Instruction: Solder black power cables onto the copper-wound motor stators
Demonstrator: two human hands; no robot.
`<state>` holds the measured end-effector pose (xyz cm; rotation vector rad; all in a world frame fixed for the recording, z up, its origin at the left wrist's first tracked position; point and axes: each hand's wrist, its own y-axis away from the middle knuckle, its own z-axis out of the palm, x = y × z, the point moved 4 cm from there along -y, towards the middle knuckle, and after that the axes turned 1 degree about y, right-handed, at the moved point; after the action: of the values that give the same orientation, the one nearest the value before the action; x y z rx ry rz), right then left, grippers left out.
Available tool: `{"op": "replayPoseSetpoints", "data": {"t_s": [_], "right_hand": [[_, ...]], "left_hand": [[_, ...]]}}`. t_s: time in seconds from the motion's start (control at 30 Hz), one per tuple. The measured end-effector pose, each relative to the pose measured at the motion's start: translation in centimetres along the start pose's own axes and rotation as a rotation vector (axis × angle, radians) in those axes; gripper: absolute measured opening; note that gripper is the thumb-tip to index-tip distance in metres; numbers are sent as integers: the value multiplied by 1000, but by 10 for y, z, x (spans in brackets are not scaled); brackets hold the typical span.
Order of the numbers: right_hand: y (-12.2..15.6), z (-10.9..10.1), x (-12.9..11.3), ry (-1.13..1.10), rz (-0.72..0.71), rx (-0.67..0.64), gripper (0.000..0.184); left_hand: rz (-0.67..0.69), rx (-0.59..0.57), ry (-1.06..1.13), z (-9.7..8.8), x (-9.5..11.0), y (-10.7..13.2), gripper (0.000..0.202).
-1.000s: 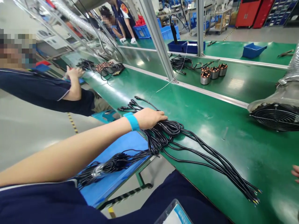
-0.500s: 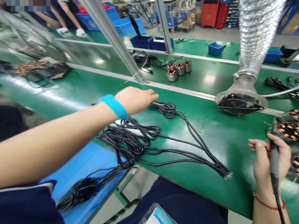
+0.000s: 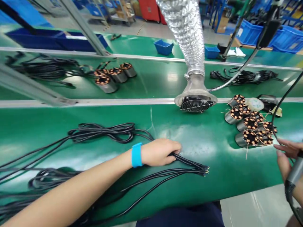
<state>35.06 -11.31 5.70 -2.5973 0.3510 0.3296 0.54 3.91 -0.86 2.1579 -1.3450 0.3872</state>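
My left hand [image 3: 161,152], with a blue wristband, lies on the green belt [image 3: 213,148] with its fingers closed around a black cable [image 3: 189,162] near its stripped end. Several more black cables [image 3: 101,132] trail left across the belt, some in loose coils. My right hand [image 3: 290,160] is at the right edge, fingers curled round the grey handle of a soldering iron [image 3: 293,176] with a black cord. Just left of that hand stands a cluster of metal motor stators with copper windings [image 3: 251,126].
A silver flexible duct ends in a fan-grilled hood [image 3: 196,102] resting at the belt's far edge. Beyond a metal rail lie three more stators [image 3: 113,77], black cable bundles [image 3: 246,75] and small blue bins [image 3: 163,47]. A slanted aluminium post [image 3: 35,90] crosses the left.
The view has swung right. My left hand slid along the cables from their coiled part to the stripped ends and closed on one. My right hand, holding the iron, sits further right in view.
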Motion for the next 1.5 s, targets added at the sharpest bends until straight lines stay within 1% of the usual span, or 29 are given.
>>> {"op": "replayPoseSetpoints", "data": {"t_s": [0.07,0.17,0.2,0.27,0.33,0.4,0.43,0.5,0.6,0.67,0.73,0.77,0.83,0.9,0.93,0.97,1.0,1.03,1.07,1.13,1.17,1.23,1.3,1.4,1.43,1.5], "right_hand": [[3,13,14,160,-104,-110,42],[4,43,13,246,-330,-231,37],[4,51,10,274,-381,-243,36],[1,60,5,350,-446,-214,31],[-3,62,1,414,-486,-147,28],[-8,62,-5,421,-512,-132,28],[-10,62,-9,403,-514,-149,28],[-13,64,-23,340,-490,-174,26],[-13,68,-61,234,-412,-158,26],[-10,74,-91,148,-373,-173,27],[-5,80,-116,-73,-344,-222,29],[-3,82,-124,-204,-326,-252,31],[-1,85,-131,-395,-291,-273,32],[0,88,-127,-450,-263,-253,31],[1,90,-124,-450,-262,-247,31],[2,93,-121,-451,-270,-264,33],[4,97,-120,-462,-288,-301,36],[7,101,-119,-477,-311,-359,41],[10,106,-120,-489,-338,-424,45],[17,115,-124,-495,-377,-538,50],[18,119,-126,-498,-382,-569,51],[19,126,-130,-514,-383,-572,50],[17,132,-133,-530,-384,-531,49],[14,140,-134,-518,-381,-483,54],[13,142,-134,-510,-381,-467,55],[14,144,-133,-485,-381,-426,56]], "left_hand": [[-44,38,165,-5,-8,4,5],[-68,68,297,-5,-11,6,18],[-55,81,296,-3,-10,5,20],[-49,107,219,4,-6,2,18],[-98,114,96,13,-3,-3,14],[-168,115,0,21,0,-6,13],[-189,119,-30,23,1,-7,13],[-188,116,-59,24,4,-8,13],[-134,89,-12,24,6,-7,13],[-114,128,118,20,3,-6,13],[-138,226,305,15,-4,-6,15],[-165,279,410,13,-9,-6,16],[-241,391,615,9,-19,-6,21],[-319,517,762,3,-27,-6,22],[-343,576,784,0,-30,-6,23],[-349,620,762,-4,-32,-7,24],[-334,636,706,-9,-31,-8,25],[-301,616,635,-13,-30,-10,24],[-257,567,564,-16,-28,-13,22],[-177,429,484,-18,-24,-16,20],[-150,354,495,-18,-23,-17,21],[-108,226,616,-15,-22,-17,20],[-72,162,823,-11,-21,-20,25],[-55,136,1160,-6,-17,-34,45],[-56,141,1255,-5,-15,-41,50],[-53,166,1384,-5,-11,-55,52]]}}
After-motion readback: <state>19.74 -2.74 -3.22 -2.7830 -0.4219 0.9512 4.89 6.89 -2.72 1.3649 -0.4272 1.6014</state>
